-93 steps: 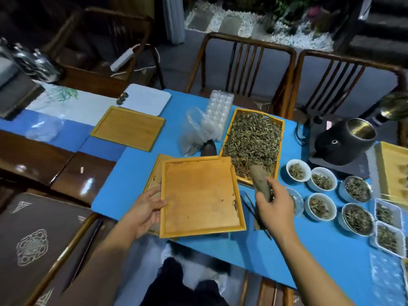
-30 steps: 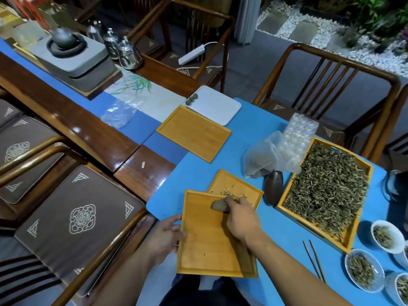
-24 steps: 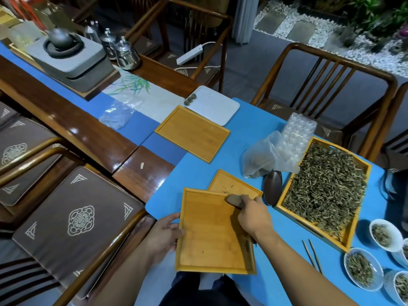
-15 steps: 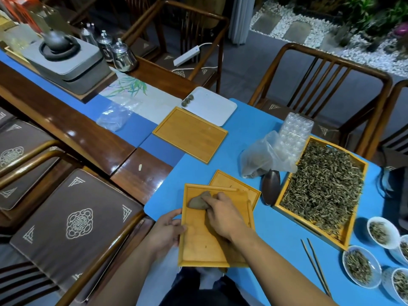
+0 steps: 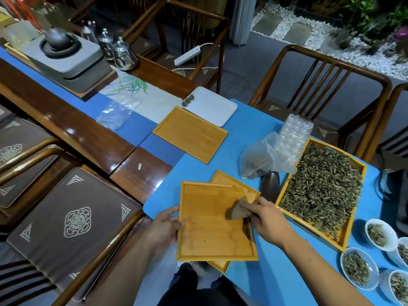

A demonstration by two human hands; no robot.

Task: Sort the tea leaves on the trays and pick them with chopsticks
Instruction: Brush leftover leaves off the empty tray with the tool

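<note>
The left hand (image 5: 164, 226) grips the left edge of a flat bamboo tray (image 5: 212, 235), thumb on top of the rim, probably to keep the tray from sliding while the other hand works on it. This tray lies partly over a second bamboo tray (image 5: 237, 182), and its near edge reaches past the blue table cover (image 5: 254, 120) toward the person's lap. The right hand (image 5: 268, 219) is closed around a small brush (image 5: 237, 212) with a soft grey-brown head, which touches the tray floor near the right rim. I judge the brush is wiping small bits off the wood before leaves go on it. The floor looks almost clean, with only 1 or 2 dark specks.

The tea leaves (image 5: 324, 191) are in a deeper wooden tray (image 5: 281, 196) just to the right: thin, dry, curled strands, green-grey, in a loose heap. More leaves sit in small white bowls (image 5: 380, 235) at the far right. I see no chopsticks in this view, so the picking step is not yet begun.

The trays are smooth, light-coloured and rectangular with low raised rims. A crumpled clear plastic bag (image 5: 265, 155) and a dark oval scoop (image 5: 271, 183) lie between the trays.
</note>
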